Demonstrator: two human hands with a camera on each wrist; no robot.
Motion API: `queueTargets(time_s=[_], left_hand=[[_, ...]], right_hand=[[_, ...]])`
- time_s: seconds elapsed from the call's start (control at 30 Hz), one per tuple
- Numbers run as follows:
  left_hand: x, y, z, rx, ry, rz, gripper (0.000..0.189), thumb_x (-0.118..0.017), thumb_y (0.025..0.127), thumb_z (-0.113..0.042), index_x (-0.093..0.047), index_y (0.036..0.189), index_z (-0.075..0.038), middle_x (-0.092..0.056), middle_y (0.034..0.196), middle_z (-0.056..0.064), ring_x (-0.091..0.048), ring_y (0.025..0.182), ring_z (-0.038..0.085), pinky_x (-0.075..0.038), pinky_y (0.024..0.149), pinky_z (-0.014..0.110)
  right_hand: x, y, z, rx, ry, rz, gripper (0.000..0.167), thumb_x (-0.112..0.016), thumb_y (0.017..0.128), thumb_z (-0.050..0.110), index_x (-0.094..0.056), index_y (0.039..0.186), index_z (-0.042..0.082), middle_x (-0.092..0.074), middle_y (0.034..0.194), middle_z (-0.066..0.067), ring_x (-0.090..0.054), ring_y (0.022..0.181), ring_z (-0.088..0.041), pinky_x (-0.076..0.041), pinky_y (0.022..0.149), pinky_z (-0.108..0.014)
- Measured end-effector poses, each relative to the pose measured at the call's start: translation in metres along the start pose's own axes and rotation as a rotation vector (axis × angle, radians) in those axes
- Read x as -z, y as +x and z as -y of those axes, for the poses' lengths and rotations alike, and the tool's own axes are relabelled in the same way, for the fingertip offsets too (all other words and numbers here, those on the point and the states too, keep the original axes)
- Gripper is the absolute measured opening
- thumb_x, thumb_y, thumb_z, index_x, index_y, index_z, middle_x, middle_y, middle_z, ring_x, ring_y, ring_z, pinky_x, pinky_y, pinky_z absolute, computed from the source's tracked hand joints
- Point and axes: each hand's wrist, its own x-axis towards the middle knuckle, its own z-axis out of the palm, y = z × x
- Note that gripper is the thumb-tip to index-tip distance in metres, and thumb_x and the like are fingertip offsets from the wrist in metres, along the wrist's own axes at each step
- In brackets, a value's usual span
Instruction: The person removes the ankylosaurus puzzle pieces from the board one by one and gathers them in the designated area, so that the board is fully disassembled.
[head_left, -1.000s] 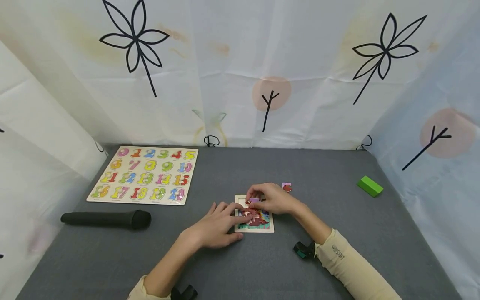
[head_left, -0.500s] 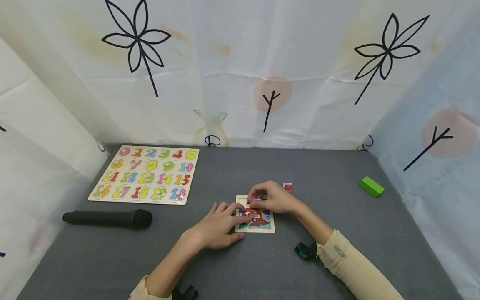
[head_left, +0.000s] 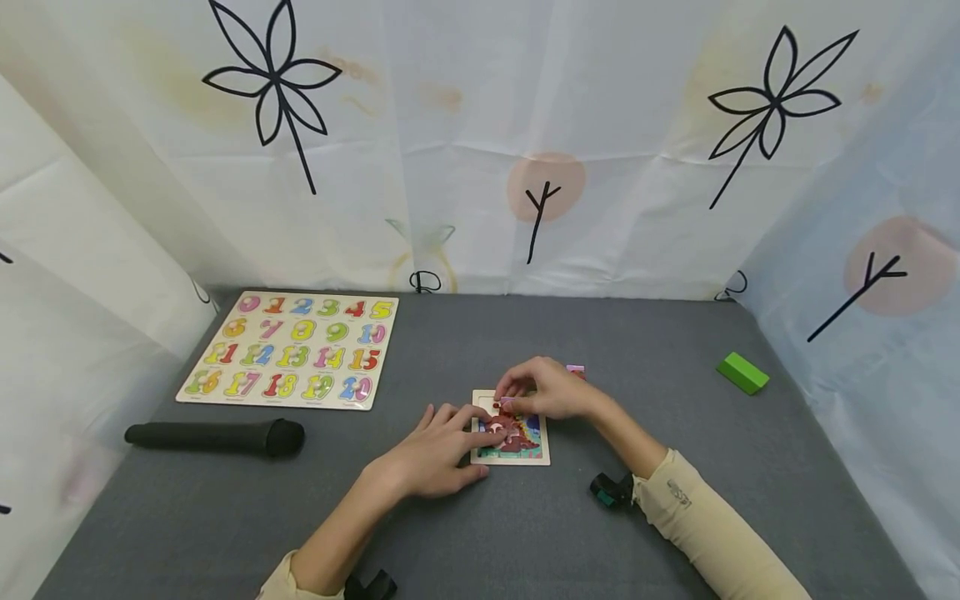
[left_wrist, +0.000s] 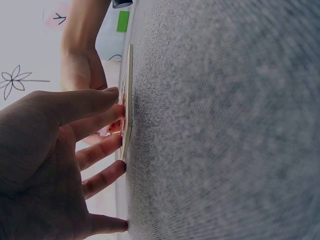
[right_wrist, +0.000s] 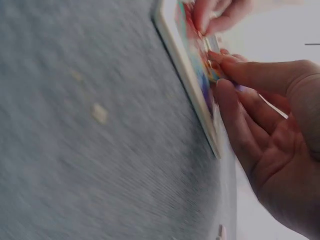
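Observation:
A small jigsaw puzzle board [head_left: 511, 461] with a pale wooden rim and a colourful picture lies between the hands. My left hand [head_left: 431, 454] has its fingers spread, with fingertips resting on the board's left side and its picture; in the left wrist view the little finger reaches the table. My right hand [head_left: 551, 389] pinches a jigsaw piece [right_wrist: 218, 75] between thumb and forefinger, over the upper part of the board. That piece shows purple and orange at its edges and is mostly hidden by the fingers. Another jigsaw piece [head_left: 576, 369], pink and red, lies just behind the right hand, partly covered.
A number puzzle board [head_left: 288, 350] lies at the back left, with a black microphone [head_left: 213, 437] in front of it. At the right sits a green block [head_left: 742, 373]. A white patterned curtain [head_left: 480, 150] encloses the grey table [head_left: 525, 542] at the back and sides.
My right hand has shifted and tilted slightly over the board, its wrist turning, and now covers more of the loose piece behind it. The left hand stays in place.

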Motion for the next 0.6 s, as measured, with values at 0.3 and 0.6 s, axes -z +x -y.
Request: queueTargets(time_s=[0.3, 0.6], left_hand=[[0.0006, -0.0004, -0.0011, 0.008, 0.003, 0.008, 0.050, -0.072, 0.104, -0.031, -0.063, 0.154, -0.030, -0.051, 0.159, 0.004, -0.046, 0.143, 0.034, -0.023, 0.124, 0.082], [0.0008, -0.0002, -0.0022, 0.028, 0.007, 0.013, 0.048, -0.072, 0.105, -0.031, -0.065, 0.153, -0.031, -0.051, 0.159, 0.003, -0.046, 0.142, 0.033, -0.024, 0.124, 0.082]], right_hand=[[0.0031, 0.0042, -0.0005, 0.037, -0.086, 0.010, 0.015, -0.078, 0.101, 0.017, -0.084, 0.113, 0.011, -0.080, 0.096, 0.001, -0.064, 0.082, 0.000, -0.054, 0.077, -0.022], [0.0031, -0.0010, -0.0032, 0.079, 0.061, 0.057, 0.008, -0.074, 0.104, 0.013, -0.080, 0.108, 0.013, -0.077, 0.097, -0.003, -0.066, 0.084, -0.008, -0.056, 0.080, -0.027]])
